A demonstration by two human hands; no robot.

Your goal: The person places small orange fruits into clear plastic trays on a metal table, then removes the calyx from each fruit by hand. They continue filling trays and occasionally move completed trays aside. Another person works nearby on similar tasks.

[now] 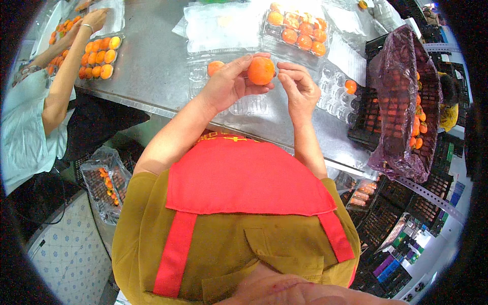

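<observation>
My left hand point(232, 78) holds one round orange persimmon point(261, 71) up over the worktable. Just right of the fruit is my right hand point(301, 85), thumb and fingers drawn together; I see nothing between them. Beneath my hands lies a clear plastic tray point(248, 106) with moulded hollows, partly hidden by the left hand and wrist. A persimmon point(215, 68) sits in its left part. Another clear hollowed tray point(329, 95) lies to the right, with a single persimmon point(350, 87) in it.
A filled clear pack point(291, 36) stands at the back, beside white sheets point(223, 28). At right, a crate lined with purple plastic point(398, 95) holds persimmons. A co-worker's arm point(65, 87) reaches past a full tray point(99, 57) at left. The metal table's edge point(160, 110) runs before me.
</observation>
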